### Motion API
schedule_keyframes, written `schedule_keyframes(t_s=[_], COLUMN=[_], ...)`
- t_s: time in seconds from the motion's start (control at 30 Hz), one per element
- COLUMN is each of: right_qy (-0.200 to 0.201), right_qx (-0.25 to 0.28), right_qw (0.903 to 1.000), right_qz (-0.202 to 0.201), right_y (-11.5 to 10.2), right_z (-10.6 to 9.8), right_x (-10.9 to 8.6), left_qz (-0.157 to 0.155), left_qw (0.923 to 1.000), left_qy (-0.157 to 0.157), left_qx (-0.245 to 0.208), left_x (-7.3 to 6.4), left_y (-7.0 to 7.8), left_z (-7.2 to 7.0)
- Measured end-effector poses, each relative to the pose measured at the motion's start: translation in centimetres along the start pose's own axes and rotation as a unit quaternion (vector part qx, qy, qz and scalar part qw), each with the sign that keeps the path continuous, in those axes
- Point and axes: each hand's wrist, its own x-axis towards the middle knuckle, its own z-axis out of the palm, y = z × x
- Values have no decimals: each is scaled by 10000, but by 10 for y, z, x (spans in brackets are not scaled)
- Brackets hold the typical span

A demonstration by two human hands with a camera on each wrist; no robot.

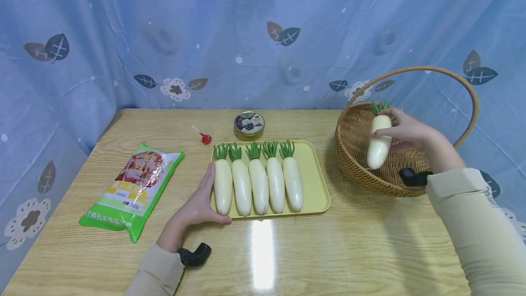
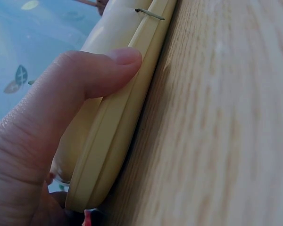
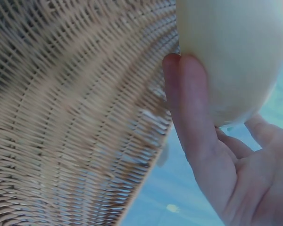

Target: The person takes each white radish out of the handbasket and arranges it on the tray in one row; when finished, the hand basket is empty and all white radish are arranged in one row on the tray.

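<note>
In the head view my right hand [image 1: 407,131] grips a white radish [image 1: 379,143] with green leaf stubs, its body over the wicker basket [image 1: 353,163]. The right wrist view shows the fingers [image 3: 193,99] against the radish's pale side, beside the woven basket wall [image 3: 75,117]. My left hand [image 1: 201,200] holds the near left corner of a yellow tray [image 1: 315,182]. Its thumb [image 2: 108,70] lies on the tray's front rim [image 2: 106,136]. Several white radishes [image 1: 259,186] lie side by side in the tray, leaves toward the back.
A green-edged food bag [image 1: 131,191] lies on the left of the wooden table [image 1: 328,250]. Behind the tray are a red lollipop [image 1: 205,138] and a round tin [image 1: 249,124]. The basket's tall handle [image 1: 427,68] arches over its opening. A blue curtain [image 1: 230,35] hangs behind the table.
</note>
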Motion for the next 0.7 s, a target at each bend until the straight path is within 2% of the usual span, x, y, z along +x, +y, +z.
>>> schedule_keyframes(t_s=[0.5,0.7], right_qy=[595,694], right_qx=[-15,-89], right_qw=[9978,9968], right_qz=[-304,-383], right_y=[-15,-20], right_z=[5,6], right_x=[-16,-22], left_qz=[-1,-55], left_qw=[10000,10000], left_qy=[-20,-26], left_qx=[-36,18], left_x=[1,2], left_y=[0,1], left_z=[-1,-1])
